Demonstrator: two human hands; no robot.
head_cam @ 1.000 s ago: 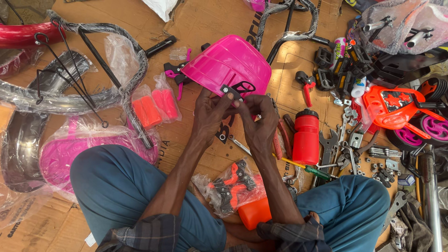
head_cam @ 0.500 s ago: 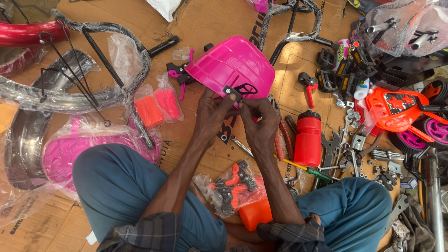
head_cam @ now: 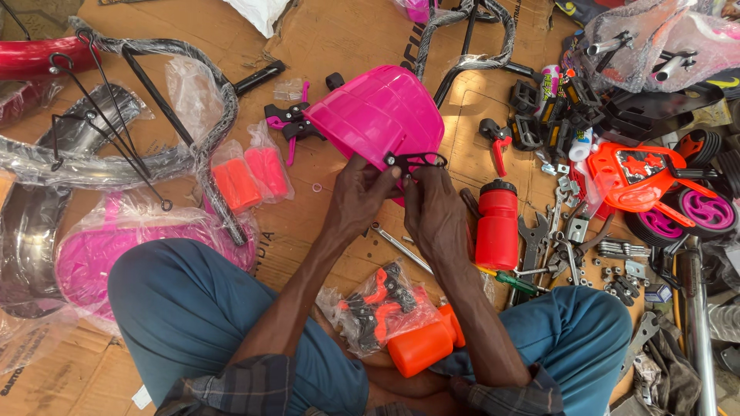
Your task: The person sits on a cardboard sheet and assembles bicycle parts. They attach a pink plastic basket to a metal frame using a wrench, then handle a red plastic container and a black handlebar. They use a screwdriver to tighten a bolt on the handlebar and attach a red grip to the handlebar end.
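Both hands pinch a small black wire bracket (head_cam: 416, 161) against the near edge of a glossy pink plastic basket (head_cam: 378, 114). Left hand (head_cam: 360, 192) holds the bracket's left end, thumb and fingers closed on it; right hand (head_cam: 434, 206) grips from below, fingers curled onto the bracket. The basket lies upside down on flattened brown cardboard (head_cam: 339, 38). A red plastic bottle with black cap (head_cam: 497, 225) stands just right of the right hand. A steel spanner (head_cam: 398, 246) lies below the wrists.
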